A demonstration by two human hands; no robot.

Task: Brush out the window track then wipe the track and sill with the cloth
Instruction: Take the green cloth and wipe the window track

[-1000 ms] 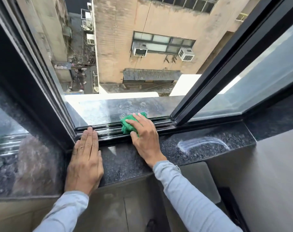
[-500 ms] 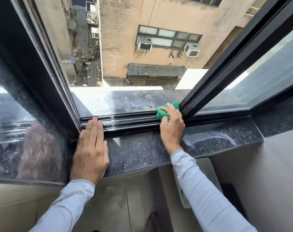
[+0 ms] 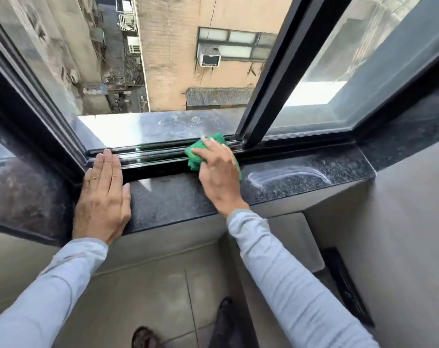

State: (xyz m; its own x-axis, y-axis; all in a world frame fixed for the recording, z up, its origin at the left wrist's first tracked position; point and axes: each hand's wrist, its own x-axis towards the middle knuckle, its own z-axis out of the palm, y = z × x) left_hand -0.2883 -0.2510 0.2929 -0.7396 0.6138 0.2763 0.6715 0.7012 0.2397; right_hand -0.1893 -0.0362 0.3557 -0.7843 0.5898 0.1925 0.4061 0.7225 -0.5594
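Note:
A green cloth [image 3: 197, 153] lies bunched on the black window track [image 3: 153, 154], just left of the sliding sash frame [image 3: 268, 79]. My right hand [image 3: 219, 173] presses down on the cloth, fingers spread over it, covering most of it. My left hand [image 3: 103, 194] rests flat on the dark speckled granite sill [image 3: 173, 197] at the left end, fingertips reaching the track. No brush is in view.
The window is open between the left frame [image 3: 37, 101] and the sash. A glossy outer ledge [image 3: 148, 126] lies beyond the track. A whitish smear [image 3: 288, 173] marks the sill on the right. A grey wall [image 3: 401, 234] stands to the right, tiled floor below.
My right hand slid the cloth right along the track to the sash frame, then came back a little to the left. The left hand stayed flat on the sill.

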